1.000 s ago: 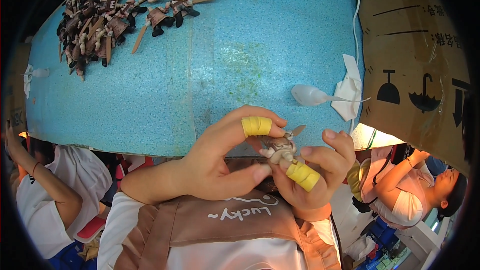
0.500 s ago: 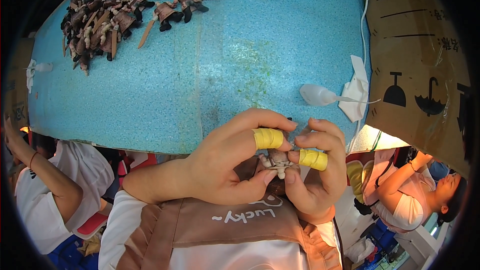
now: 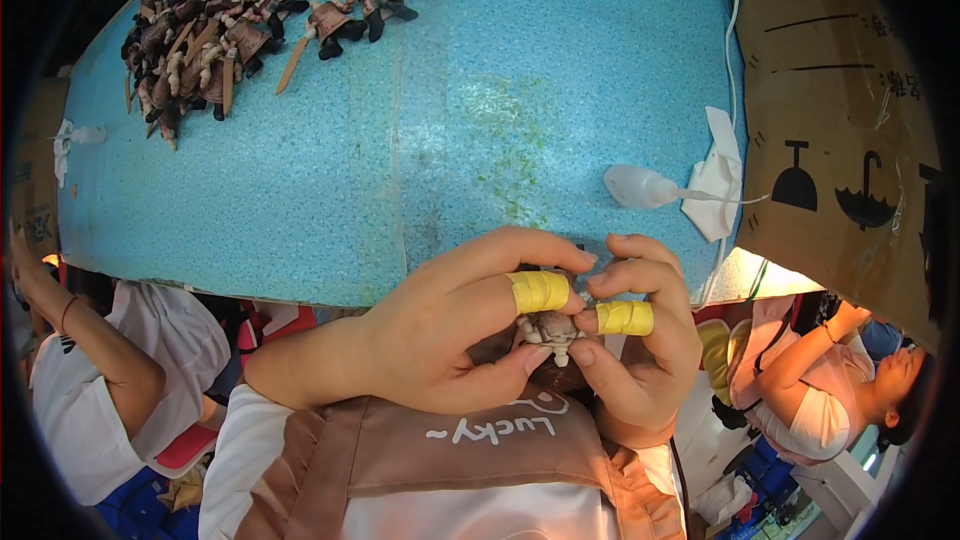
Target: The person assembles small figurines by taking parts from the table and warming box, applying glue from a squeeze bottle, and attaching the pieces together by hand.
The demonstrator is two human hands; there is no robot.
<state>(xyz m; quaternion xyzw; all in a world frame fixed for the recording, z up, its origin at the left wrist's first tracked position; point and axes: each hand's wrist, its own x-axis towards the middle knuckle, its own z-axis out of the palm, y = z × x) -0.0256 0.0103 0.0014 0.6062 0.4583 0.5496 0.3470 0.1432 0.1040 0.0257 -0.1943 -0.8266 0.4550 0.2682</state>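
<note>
Between my two hands, just past the table's near edge and in front of my apron, is a small figurine [image 3: 551, 329] with a brownish body and pale limbs. My left hand [image 3: 465, 315] pinches it from the left with thumb and fingers. My right hand [image 3: 637, 325] grips it from the right, thumb low and fingers above. Yellow tape wraps a finger on each hand. My fingers cover much of the figurine's upper part.
A heap of similar figurines [image 3: 210, 40] with flat tan sticks lies at the far left of the blue tabletop [image 3: 300, 200]. At right are a squeeze bottle [image 3: 636, 186], a white cloth [image 3: 712, 185] and a cardboard box [image 3: 830, 120]. People [image 3: 125, 360] sit on both sides.
The figurine has tilted a little between my fingers, showing more of its brownish body. My hands have barely shifted.
</note>
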